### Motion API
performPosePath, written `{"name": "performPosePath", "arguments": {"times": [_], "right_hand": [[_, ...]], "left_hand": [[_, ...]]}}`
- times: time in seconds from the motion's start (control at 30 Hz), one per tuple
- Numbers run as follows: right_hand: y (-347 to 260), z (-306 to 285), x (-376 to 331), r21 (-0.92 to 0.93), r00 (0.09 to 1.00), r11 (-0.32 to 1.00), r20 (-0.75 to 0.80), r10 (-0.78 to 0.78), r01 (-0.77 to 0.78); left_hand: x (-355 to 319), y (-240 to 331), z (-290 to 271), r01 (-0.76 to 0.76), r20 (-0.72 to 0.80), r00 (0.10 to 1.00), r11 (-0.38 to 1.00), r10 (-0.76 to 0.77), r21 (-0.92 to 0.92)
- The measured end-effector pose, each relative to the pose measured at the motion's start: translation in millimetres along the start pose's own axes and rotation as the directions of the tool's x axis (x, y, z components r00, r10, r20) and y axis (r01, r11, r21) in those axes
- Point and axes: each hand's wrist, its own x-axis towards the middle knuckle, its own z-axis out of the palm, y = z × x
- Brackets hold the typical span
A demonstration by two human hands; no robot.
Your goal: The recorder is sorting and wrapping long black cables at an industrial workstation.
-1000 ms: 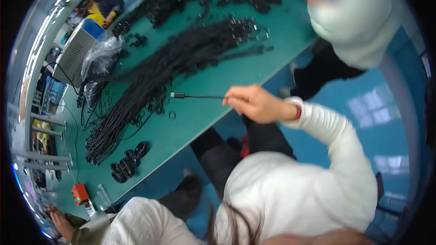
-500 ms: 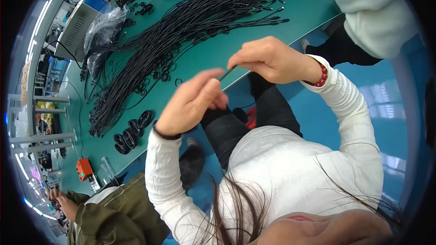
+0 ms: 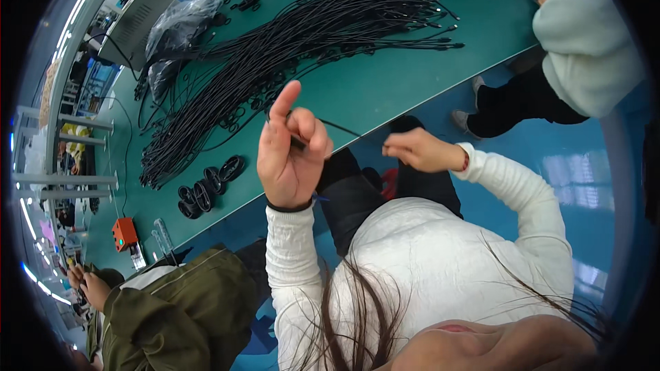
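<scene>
My left hand (image 3: 292, 158) is raised at the table's front edge, index finger pointing up and the other fingers curled round a thin black cable (image 3: 342, 128). From there the cable slants down to the right, toward the pinched fingertips of my right hand (image 3: 425, 151); its far stretch is blurred against the dark trousers. My right hand is lower, in front of my lap. Behind my left hand, a long pile of black cables (image 3: 275, 41) spreads across the green table (image 3: 412, 79). Several coiled black cables (image 3: 210, 184) lie near the front edge, left of my left hand.
Small black rings lie scattered around the pile. A clear plastic bag (image 3: 179, 24) sits at the pile's left end, by a grey box (image 3: 134, 17). An orange device (image 3: 124, 233) stands front left. Co-workers in a green jacket (image 3: 179, 309) and a pale fleece (image 3: 584, 48) flank me.
My hands have drawn apart, with the cable stretched between them. The right moved down toward my lap, and the left turned palm up with its index finger raised. The view has shifted slightly.
</scene>
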Motion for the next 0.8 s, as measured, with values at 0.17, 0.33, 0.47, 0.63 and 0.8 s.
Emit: {"name": "performPosePath", "arguments": {"times": [0.17,0.33,0.47,0.63,0.8], "right_hand": [[-62.5,-15.2,-3.9,-0.432,0.979,0.888,0.183,-0.085,0.158],[-83.6,-62.4,37.8,-0.544,0.935,0.781,0.019,-0.355,0.307],[-58.8,-69.2,63.3,-0.337,0.948,0.896,-0.028,-0.318,0.291],[0.2,-35.2,68.4,0.171,0.999,0.984,0.005,-0.043,0.041],[-3.4,15.5,29.3,0.387,0.968,0.888,0.071,0.241,-0.249]], "left_hand": [[-3.9,-6.8,-65.6,-0.032,-0.078,0.985,0.615,0.152,0.788],[-22.2,-22.5,-54.4,0.401,-0.205,0.902,0.563,-0.379,0.723],[-30.4,-36.2,-40.9,0.559,-0.070,0.798,0.691,-0.599,0.458],[-26.6,-41.1,-36.2,0.457,0.221,0.850,0.878,-0.479,0.144],[-11.0,-33.8,-45.2,0.181,0.188,0.964,0.982,-0.188,0.055]]}}
